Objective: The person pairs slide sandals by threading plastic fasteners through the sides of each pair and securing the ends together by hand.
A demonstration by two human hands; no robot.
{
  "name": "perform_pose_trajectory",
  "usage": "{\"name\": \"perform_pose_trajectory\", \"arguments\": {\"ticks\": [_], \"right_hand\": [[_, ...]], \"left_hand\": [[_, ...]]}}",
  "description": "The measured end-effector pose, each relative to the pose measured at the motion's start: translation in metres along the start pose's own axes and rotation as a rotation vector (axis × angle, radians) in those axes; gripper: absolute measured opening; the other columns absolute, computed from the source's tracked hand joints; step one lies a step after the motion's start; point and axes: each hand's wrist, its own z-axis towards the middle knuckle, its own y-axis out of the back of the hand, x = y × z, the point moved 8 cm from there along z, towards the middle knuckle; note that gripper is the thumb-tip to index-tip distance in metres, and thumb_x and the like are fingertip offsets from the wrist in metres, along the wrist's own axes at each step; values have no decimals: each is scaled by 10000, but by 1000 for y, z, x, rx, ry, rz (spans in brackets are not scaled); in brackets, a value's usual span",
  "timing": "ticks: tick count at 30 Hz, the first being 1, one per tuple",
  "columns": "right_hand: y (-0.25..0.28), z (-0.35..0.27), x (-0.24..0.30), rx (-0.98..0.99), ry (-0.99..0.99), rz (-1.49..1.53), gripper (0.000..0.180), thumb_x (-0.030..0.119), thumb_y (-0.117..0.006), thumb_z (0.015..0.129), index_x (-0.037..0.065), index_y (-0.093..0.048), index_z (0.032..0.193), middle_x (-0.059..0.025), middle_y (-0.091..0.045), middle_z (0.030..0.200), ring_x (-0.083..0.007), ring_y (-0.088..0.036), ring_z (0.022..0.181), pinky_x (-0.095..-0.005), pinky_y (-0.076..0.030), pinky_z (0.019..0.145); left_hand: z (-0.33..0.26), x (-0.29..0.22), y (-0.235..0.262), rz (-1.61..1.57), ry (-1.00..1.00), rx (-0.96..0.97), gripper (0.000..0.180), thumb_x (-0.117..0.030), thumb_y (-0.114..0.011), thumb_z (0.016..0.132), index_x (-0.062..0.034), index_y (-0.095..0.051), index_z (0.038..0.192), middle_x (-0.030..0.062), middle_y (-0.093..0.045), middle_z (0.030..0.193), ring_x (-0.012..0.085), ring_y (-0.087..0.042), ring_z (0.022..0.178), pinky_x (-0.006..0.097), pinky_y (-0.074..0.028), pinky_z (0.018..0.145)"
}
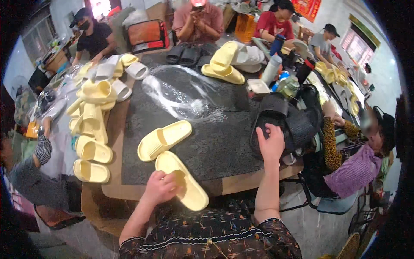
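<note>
Two pale yellow slippers lie near the front of the table, the farther slipper (166, 139) resting at an angle behind the nearer slipper (193, 196). My left hand (163, 188) is closed at the left side of that nearer slipper, fingers curled against it; part of its edge is hidden behind them. The nearer slipper's heel end reaches past the table's front edge toward me. Over a group of black slippers (302, 127) at the right, my right hand (272, 141) hovers or touches, thumb and fingers curved and apart. Nothing shows between them.
More yellow slippers (91, 149) are piled along the left side, some grey ones among them. A clear plastic bag (185, 97) lies mid-table on the dark mat (215, 151). Bottles (271, 69) stand at the back right. Several people work around the table; a person (353, 168) sits at right.
</note>
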Motion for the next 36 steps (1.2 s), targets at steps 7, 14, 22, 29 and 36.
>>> {"name": "perform_pose_trajectory", "arguments": {"ticks": [7,14,22,29,36], "right_hand": [[-36,19,-20,-106,150,84,291,248,-730,799,59,-633,997,-59,-573,825,-265,-559,801,-390,-479,733],[-24,8,-50,116,159,616,229,63,-689,816,26,-648,1038,-63,-640,930,-151,-609,832,-269,-470,722],[-26,-21,4,192,163,724,99,44,-673,831,37,-679,930,-7,-610,778,-73,-516,652,-216,-406,573],[-105,-64,179,409,723,737,298,104,-696,750,72,-649,1042,-109,-656,1046,-302,-599,1002,-391,-485,885],[-191,-120,240,532,977,532,339,153,-658,758,67,-634,1086,-146,-600,1162,-339,-567,1043,-429,-459,917]], "left_hand": [[-1,-13,-5,-53,63,-46,192,-249,-779,649,-158,-624,718,-30,-615,1037,225,-525,905,410,-423,821],[-7,-12,-19,-79,70,-27,197,-231,-780,640,-152,-603,675,-31,-639,1063,247,-521,922,385,-430,843],[4,-12,-17,-156,122,-29,164,-208,-754,666,-142,-606,685,-21,-666,1072,239,-538,864,377,-448,802],[1,-18,-17,-149,162,-37,155,-229,-754,688,-123,-642,701,3,-654,1075,260,-539,895,386,-444,828],[0,-17,-14,-150,170,-57,132,-172,-752,662,-128,-645,725,-33,-645,1087,234,-546,892,360,-453,817]]}}
